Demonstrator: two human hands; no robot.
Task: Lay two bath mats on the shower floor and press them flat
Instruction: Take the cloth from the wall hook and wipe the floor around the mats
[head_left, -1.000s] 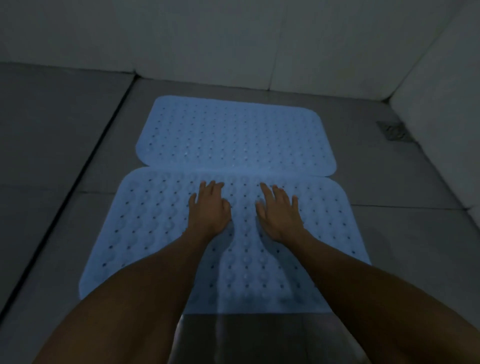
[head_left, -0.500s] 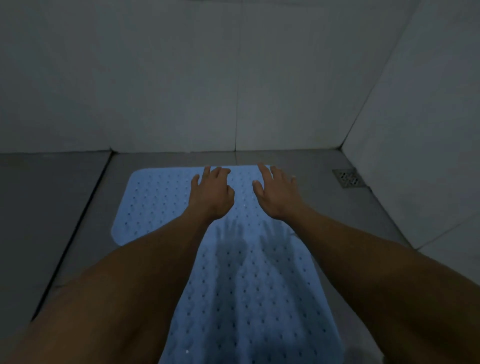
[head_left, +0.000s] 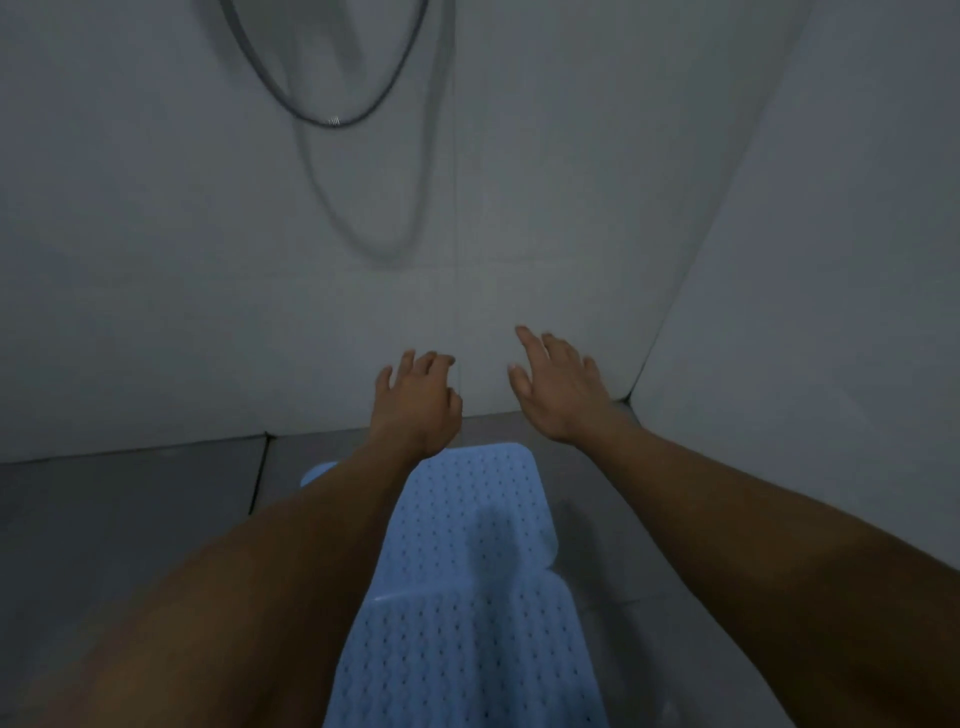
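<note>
Two pale blue perforated bath mats lie end to end on the grey shower floor. The far mat reaches toward the back wall; the near mat meets it at a seam and runs off the bottom edge. My forearms cover much of both mats' left and right sides. My left hand is raised in front of the back wall with fingers loosely bent and holds nothing. My right hand is raised too, fingers spread and empty. Neither hand touches a mat.
A grey shower hose hangs in a loop on the back wall. The right wall meets it in a corner close to my right hand. A dark floor joint runs left of the mats.
Both hands lifted off the near mat and rose forward past the far mat into the air before the back wall. The view tilted upward, bringing the hose into sight.
</note>
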